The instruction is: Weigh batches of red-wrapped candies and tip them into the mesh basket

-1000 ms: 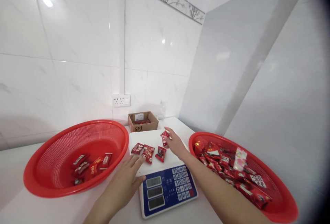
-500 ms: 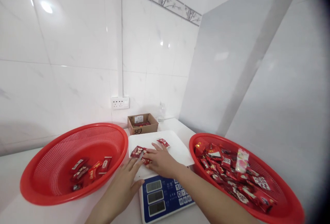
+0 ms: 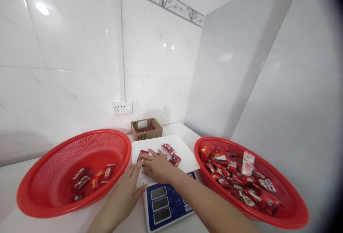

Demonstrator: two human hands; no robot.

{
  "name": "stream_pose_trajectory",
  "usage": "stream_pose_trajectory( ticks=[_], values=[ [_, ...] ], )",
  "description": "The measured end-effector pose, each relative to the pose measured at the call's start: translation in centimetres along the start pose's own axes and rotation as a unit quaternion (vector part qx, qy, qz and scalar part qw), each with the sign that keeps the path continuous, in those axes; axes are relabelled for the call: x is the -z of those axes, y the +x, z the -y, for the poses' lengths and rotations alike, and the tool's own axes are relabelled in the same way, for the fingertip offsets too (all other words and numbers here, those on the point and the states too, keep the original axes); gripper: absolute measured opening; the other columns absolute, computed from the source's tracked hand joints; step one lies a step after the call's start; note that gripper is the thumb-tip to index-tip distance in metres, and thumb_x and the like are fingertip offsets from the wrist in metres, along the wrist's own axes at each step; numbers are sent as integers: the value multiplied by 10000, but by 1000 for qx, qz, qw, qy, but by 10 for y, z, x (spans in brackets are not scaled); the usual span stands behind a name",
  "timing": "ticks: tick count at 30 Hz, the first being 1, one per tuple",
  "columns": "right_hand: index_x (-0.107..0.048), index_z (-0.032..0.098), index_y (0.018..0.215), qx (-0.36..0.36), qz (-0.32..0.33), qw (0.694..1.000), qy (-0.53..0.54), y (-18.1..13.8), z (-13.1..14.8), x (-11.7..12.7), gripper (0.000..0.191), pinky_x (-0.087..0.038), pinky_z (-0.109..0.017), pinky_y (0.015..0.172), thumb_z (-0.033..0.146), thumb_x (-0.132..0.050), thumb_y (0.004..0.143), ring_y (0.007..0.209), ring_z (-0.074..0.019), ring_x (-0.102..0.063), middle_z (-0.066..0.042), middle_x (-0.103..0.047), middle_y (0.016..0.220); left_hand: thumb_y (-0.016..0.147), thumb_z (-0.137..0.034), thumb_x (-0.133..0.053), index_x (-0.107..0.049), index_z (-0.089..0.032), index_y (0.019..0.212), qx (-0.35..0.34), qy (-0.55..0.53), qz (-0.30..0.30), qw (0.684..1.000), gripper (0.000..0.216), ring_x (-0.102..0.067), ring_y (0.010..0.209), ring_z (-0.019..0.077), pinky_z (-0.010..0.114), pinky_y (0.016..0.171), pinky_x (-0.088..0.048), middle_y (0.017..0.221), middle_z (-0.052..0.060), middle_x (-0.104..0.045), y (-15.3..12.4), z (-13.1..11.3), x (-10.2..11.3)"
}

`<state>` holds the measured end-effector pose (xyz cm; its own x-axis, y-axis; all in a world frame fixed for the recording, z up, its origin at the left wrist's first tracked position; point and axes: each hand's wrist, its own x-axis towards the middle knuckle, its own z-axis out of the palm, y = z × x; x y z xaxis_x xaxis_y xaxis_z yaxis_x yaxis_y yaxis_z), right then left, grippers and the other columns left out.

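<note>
Small red wrapped candies lie on the white pan [image 3: 184, 150] of a weighing scale. One red candy [image 3: 168, 148] is at the back of the pan and a darker candy [image 3: 175, 160] lies to the right of my right hand [image 3: 158, 167]. That hand is spread over the pan, palm down, partly covering another candy [image 3: 162, 155]. A dark red packet [image 3: 142, 154] shows just beyond the fingertips of both hands. My left hand [image 3: 127, 188] rests at the pan's left edge with its fingers stretched out and its thumb apart. What lies under the fingers is hidden.
A red plastic basket [image 3: 34, 186] with several candies stands on the left. Another red basket [image 3: 292, 197], holding many candies, stands on the right. Behind the scale is a cardboard box [image 3: 147, 133] against the tiled wall. The blue scale panel [image 3: 174, 211] faces me.
My right hand has moved slightly left across the pan. A darker candy now shows to its right. My left hand has stayed close to the pan's left edge. The view has shifted a little.
</note>
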<state>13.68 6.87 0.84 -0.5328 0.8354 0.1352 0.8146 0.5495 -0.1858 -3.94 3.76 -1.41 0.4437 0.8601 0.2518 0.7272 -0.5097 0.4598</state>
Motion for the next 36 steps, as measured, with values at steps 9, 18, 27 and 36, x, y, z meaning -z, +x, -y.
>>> stream_pose_trajectory(
  ticks=[9,18,27,36],
  values=[
    [-514,302,1255,-139,-52,989,13,-36,-34,12,398,-196,-544,1040,429,-407,894,1312,-273,-286,-44,-390,1416,841,-344,-443,-326,-222,1384,18,22,50,998,569,-237,1348,262,464,1071,-260,1440,79,-348,-4,-8,10],
    [-383,247,1371,-139,-9,982,131,-71,-38,17,547,-218,-420,1085,360,-499,849,1341,-248,-243,-67,-284,1471,852,-324,-439,-357,-226,1367,-4,31,60,998,531,-288,1329,257,472,1064,-271,1421,89,-380,-3,-10,10],
    [-448,197,1312,-273,-85,958,-3,-100,-80,55,410,-267,-287,1055,286,-383,917,1270,-163,-374,-58,-436,1382,867,-414,-388,-362,-199,1363,-25,80,45,995,541,-312,1318,261,443,1057,-297,1404,97,-405,-1,-1,12],
    [-573,200,1199,-401,111,909,15,-201,-141,60,665,-457,-329,804,277,-765,567,983,-289,-602,-107,-630,1148,863,-461,-360,-392,-203,1343,-75,96,25,992,547,-452,1226,277,435,972,-403,1345,100,-480,4,0,8]
  ],
)
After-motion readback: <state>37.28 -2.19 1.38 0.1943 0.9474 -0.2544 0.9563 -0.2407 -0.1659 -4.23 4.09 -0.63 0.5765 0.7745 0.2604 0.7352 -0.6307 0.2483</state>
